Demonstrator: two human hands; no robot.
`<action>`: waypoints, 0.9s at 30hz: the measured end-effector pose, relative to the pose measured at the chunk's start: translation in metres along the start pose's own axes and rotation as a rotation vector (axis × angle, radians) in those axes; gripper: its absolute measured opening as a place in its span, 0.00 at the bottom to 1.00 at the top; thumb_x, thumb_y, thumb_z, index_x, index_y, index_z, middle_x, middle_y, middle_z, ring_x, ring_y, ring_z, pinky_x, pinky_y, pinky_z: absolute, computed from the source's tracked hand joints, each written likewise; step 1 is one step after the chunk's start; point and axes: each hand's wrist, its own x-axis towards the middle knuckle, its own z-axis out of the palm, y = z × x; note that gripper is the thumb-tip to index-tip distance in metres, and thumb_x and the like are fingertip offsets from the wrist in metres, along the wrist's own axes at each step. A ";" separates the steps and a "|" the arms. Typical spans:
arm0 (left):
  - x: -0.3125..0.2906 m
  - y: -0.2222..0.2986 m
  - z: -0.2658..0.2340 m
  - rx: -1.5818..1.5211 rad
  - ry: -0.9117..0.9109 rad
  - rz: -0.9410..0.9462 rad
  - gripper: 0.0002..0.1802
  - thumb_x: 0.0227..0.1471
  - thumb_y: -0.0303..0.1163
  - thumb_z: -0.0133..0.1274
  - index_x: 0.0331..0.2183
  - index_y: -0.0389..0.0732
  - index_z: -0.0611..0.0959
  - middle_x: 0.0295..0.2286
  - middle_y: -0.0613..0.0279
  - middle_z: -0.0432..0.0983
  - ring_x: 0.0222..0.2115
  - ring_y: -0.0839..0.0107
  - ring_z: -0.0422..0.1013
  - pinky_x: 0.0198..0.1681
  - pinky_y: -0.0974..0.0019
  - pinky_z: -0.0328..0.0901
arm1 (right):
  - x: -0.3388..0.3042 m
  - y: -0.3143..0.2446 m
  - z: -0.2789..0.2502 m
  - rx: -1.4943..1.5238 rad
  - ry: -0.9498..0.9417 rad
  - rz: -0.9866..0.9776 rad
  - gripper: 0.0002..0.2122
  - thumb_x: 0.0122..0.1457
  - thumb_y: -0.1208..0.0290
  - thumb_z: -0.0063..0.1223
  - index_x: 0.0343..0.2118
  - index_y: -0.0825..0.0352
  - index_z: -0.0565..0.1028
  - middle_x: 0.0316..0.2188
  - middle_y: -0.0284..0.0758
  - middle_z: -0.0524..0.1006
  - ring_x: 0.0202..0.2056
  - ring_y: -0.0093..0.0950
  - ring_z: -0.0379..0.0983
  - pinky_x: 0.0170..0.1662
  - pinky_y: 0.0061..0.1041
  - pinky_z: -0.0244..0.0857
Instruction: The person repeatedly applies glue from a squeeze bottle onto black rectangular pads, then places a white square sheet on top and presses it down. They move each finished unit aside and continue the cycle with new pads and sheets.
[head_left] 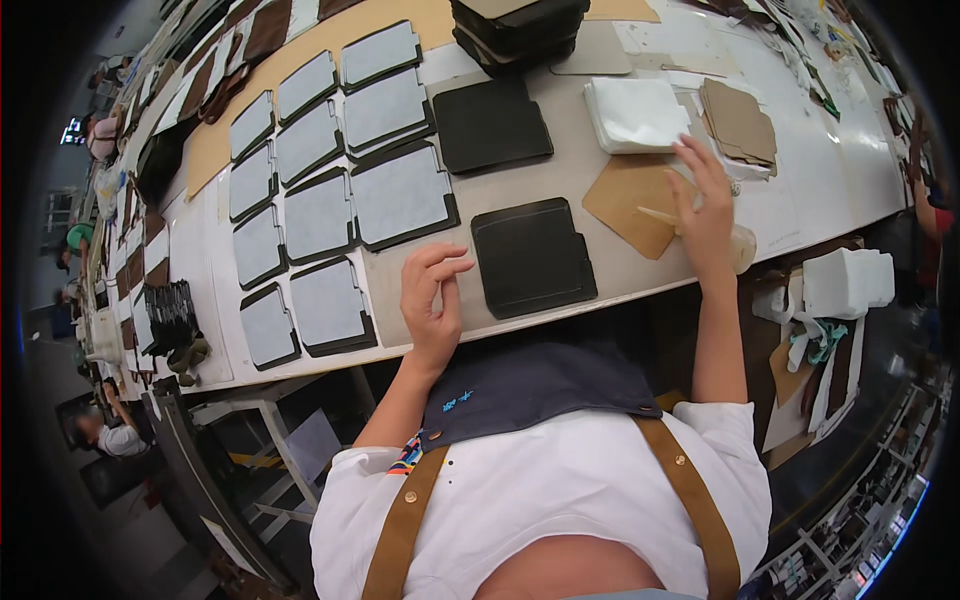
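Note:
A black panel [533, 258] with a notched right side lies flat in front of me. Beside its left edge is my left hand [434, 300], fingers loosely curved, thumb apart, nothing visible in them. My right hand [706, 200] is open at the near right corner of a stack of white sheets [636, 115]; whether the fingertips touch it I cannot tell. Below that hand lies a brown square sheet [632, 205], with a pale pointed stick [658, 216] over it. A pale round container [743, 249] shows partly behind my right wrist.
Several black pieces with light grey faces [402, 195] lie in rows on the left. Another black panel [491, 124] and a tall dark stack [520, 35] sit farther back. Brown card pieces [738, 122] are at the right. White bundles [848, 282] stand beyond the table's near right edge.

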 end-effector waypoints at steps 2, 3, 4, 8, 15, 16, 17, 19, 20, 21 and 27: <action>0.022 0.008 0.012 -0.037 -0.039 0.047 0.16 0.49 0.11 0.50 0.36 0.40 0.85 0.42 0.59 0.80 0.48 0.59 0.73 0.53 0.59 0.66 | 0.020 0.003 0.029 0.004 -0.048 -0.061 0.14 0.60 0.74 0.59 0.49 0.69 0.78 0.51 0.40 0.77 0.52 0.40 0.73 0.55 0.34 0.67; 0.031 0.010 0.017 -0.060 -0.071 0.064 0.17 0.48 0.11 0.51 0.37 0.41 0.85 0.43 0.60 0.80 0.48 0.59 0.73 0.53 0.59 0.65 | 0.025 0.008 0.039 -0.022 -0.059 -0.084 0.12 0.60 0.74 0.59 0.47 0.69 0.79 0.49 0.40 0.78 0.51 0.40 0.74 0.54 0.34 0.68; 0.039 0.014 0.022 -0.060 -0.088 0.102 0.17 0.48 0.12 0.52 0.37 0.41 0.85 0.43 0.60 0.80 0.48 0.58 0.73 0.53 0.59 0.65 | 0.032 0.011 0.050 -0.048 -0.073 -0.111 0.11 0.60 0.74 0.59 0.45 0.69 0.79 0.47 0.39 0.79 0.49 0.40 0.75 0.52 0.34 0.69; 0.060 0.025 0.041 -0.086 -0.151 0.196 0.16 0.49 0.13 0.53 0.38 0.41 0.85 0.43 0.58 0.80 0.48 0.58 0.73 0.52 0.57 0.65 | 0.044 0.013 0.061 -0.100 -0.191 0.029 0.07 0.59 0.73 0.60 0.37 0.70 0.78 0.39 0.38 0.81 0.43 0.40 0.78 0.45 0.34 0.71; 0.078 0.034 0.061 -0.106 -0.303 0.219 0.16 0.53 0.16 0.52 0.41 0.43 0.85 0.45 0.60 0.79 0.48 0.59 0.73 0.54 0.59 0.62 | 0.059 0.040 0.048 0.528 0.008 0.457 0.06 0.62 0.70 0.60 0.34 0.66 0.77 0.33 0.33 0.81 0.35 0.28 0.78 0.40 0.31 0.71; 0.081 0.035 0.064 -0.130 -0.316 0.210 0.16 0.54 0.16 0.52 0.41 0.43 0.85 0.46 0.60 0.79 0.48 0.59 0.73 0.54 0.59 0.63 | 0.062 0.060 0.040 0.723 0.092 0.558 0.06 0.63 0.69 0.60 0.36 0.65 0.77 0.34 0.32 0.81 0.36 0.26 0.78 0.41 0.31 0.71; 0.085 0.037 0.068 -0.160 -0.331 0.201 0.15 0.54 0.17 0.52 0.42 0.42 0.85 0.46 0.59 0.79 0.48 0.59 0.73 0.54 0.59 0.63 | 0.063 0.078 0.029 0.912 0.181 0.659 0.05 0.63 0.69 0.60 0.37 0.64 0.76 0.35 0.31 0.81 0.37 0.25 0.78 0.42 0.30 0.71; 0.089 0.043 0.069 -0.181 -0.349 0.182 0.15 0.55 0.18 0.52 0.43 0.42 0.84 0.46 0.59 0.79 0.49 0.59 0.73 0.54 0.59 0.63 | 0.072 0.091 0.005 1.216 0.452 0.686 0.08 0.64 0.68 0.60 0.42 0.62 0.75 0.39 0.31 0.80 0.41 0.24 0.77 0.46 0.29 0.71; 0.093 0.046 0.071 -0.184 -0.364 0.180 0.15 0.56 0.18 0.53 0.44 0.42 0.84 0.46 0.58 0.79 0.49 0.58 0.73 0.54 0.59 0.64 | 0.075 0.096 -0.007 1.214 0.490 0.669 0.08 0.64 0.69 0.60 0.42 0.63 0.74 0.39 0.31 0.79 0.41 0.23 0.76 0.46 0.28 0.71; 0.096 0.047 0.074 -0.188 -0.380 0.179 0.15 0.56 0.19 0.53 0.45 0.41 0.84 0.47 0.58 0.79 0.49 0.58 0.73 0.54 0.59 0.64 | 0.078 0.100 -0.019 1.211 0.530 0.652 0.08 0.64 0.69 0.60 0.42 0.63 0.74 0.40 0.31 0.79 0.42 0.23 0.76 0.47 0.28 0.71; 0.110 0.064 0.097 -0.315 -0.488 0.172 0.16 0.59 0.24 0.53 0.50 0.40 0.81 0.49 0.56 0.78 0.53 0.57 0.72 0.57 0.57 0.64 | 0.077 0.053 -0.041 1.007 0.634 0.422 0.05 0.66 0.72 0.58 0.40 0.65 0.73 0.39 0.32 0.79 0.42 0.22 0.75 0.48 0.24 0.70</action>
